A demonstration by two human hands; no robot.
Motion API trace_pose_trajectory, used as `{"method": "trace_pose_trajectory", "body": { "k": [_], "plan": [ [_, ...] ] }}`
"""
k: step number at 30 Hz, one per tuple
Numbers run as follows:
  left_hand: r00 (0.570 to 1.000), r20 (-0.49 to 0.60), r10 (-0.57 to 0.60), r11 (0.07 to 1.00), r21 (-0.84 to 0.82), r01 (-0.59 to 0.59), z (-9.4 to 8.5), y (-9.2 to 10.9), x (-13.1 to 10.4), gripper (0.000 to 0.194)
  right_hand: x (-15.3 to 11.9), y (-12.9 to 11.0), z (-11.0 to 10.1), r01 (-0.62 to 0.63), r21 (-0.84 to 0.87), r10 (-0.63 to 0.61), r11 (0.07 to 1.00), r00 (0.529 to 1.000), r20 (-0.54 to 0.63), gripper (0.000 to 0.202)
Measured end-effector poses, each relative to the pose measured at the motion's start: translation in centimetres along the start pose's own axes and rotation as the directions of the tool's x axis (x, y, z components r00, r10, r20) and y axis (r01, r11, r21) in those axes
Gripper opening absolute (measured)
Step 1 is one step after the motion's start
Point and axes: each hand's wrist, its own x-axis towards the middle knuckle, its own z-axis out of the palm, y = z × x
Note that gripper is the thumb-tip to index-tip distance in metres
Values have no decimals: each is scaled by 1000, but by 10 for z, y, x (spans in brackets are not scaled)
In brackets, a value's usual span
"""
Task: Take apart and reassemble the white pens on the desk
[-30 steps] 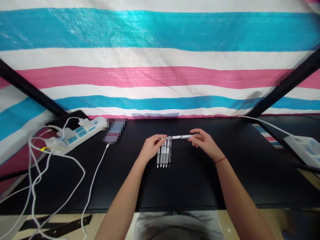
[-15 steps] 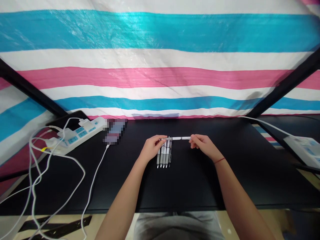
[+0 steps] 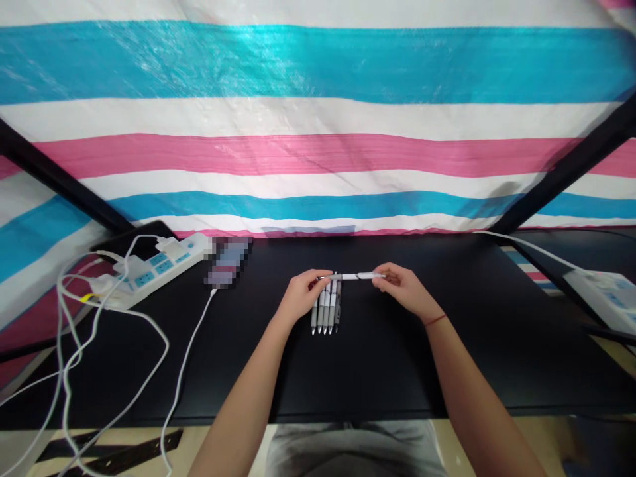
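Note:
A white pen lies crosswise between my two hands, over the upper ends of a row of pens. My left hand pinches its left end, with thumb and fingers closed. On the other end, near the clip, the fingers of my right hand are closed. Below the held pen, several grey-and-white pens lie side by side with their silver tips toward me. A darker pen is at the right of that row. My left fingers partly hide the row's upper ends.
To the left, a white power strip holds plugs and tangled white cables. A blurred phone-like device on a cable lies beside it. Another power strip is at the far right. A striped sheet hangs behind the black table.
The held pen has turned about its length, so its clip now shows near my right hand. My right fingers have shifted slightly left and changed their grip. The row of pens stays in place.

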Motion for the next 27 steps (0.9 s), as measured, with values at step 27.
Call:
{"method": "trace_pose_trajectory", "body": {
  "k": [27],
  "plan": [
    [1000,11,18,1000,19,-18,6,8,-2,30,2,0,13,39,285,9,958,986,-168,26]
  ]
}}
